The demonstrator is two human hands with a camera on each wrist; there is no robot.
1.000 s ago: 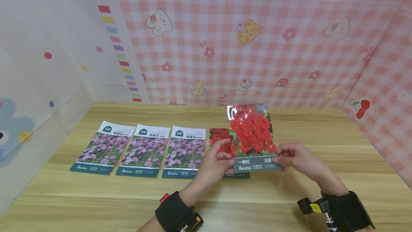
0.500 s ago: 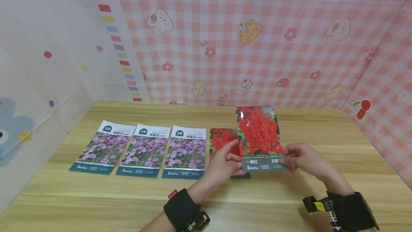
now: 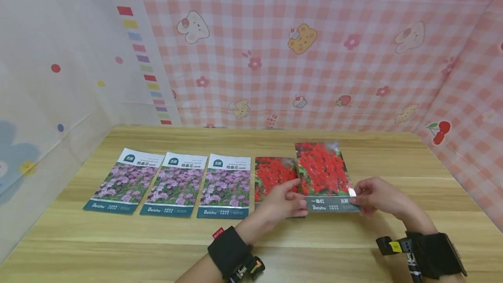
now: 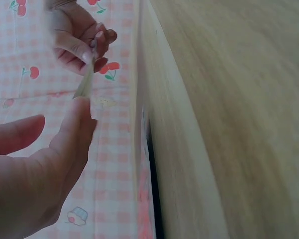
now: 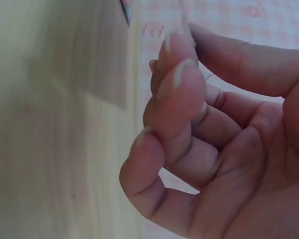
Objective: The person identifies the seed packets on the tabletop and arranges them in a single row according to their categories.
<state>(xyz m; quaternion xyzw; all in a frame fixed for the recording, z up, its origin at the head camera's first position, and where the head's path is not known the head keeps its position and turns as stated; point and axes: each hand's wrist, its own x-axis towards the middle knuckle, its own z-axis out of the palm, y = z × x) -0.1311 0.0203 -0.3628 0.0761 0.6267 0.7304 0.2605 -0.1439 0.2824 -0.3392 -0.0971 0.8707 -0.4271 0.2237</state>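
My right hand (image 3: 379,195) pinches the lower right corner of a red-flower seed packet (image 3: 324,169), thumb in front and fingers behind. The packet is raised off the table and tilted, its printed front facing me. In the right wrist view, the curled fingers (image 5: 177,104) meet the thumb at the packet's thin edge. My left hand (image 3: 280,204) touches the packet's lower left edge with straight fingers; its thumb stands apart in the left wrist view. Beneath that hand lies a second red-flower packet (image 3: 271,171), partly covered.
To the left, three purple-flower seed packets lie side by side: a far-left one (image 3: 123,182), a middle one (image 3: 173,184) and a right one (image 3: 225,187). The wooden table (image 3: 137,248) ends at a pink checked cloth (image 3: 267,86) behind.
Both hands have moved right with the held red-flower packet and lowered its top edge. More of the red-flower packet on the table now shows. The purple-flower packets have stayed put.
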